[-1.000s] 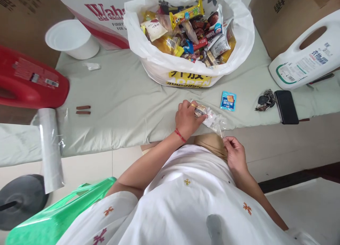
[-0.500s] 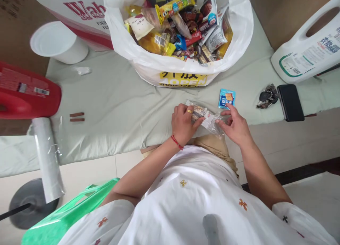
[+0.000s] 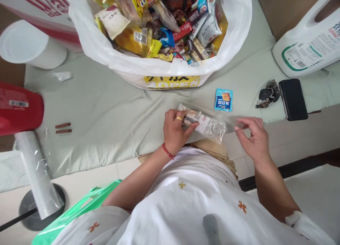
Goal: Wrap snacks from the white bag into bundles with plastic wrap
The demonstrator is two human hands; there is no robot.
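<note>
My left hand [image 3: 175, 127], with a ring and a red string bracelet, grips a clear plastic bag [image 3: 214, 129] near the table's front edge. Inside the bag show wrapped snack bars [image 3: 191, 117] and a white packet [image 3: 203, 123]. The bag's crinkled end points right, free of any fingers. Right of it my right hand [image 3: 253, 137] hovers by the table edge, fingers apart and holding nothing. A small blue snack packet [image 3: 223, 100] lies on the cloth just beyond the bag.
A large white plastic bag [image 3: 159, 69] full of snacks stands at the back. Keys [image 3: 268, 93], a black phone [image 3: 293, 100] and a white jug [image 3: 305, 50] are to the right. At left are a white tub [image 3: 50, 53], a red jug [image 3: 21, 112], two brown sticks [image 3: 63, 128] and a plastic roll [image 3: 38, 177].
My right hand has let go of the clear bag's end and moved right. My left hand keeps its hold on the bag. The camera view has shifted somewhat.
</note>
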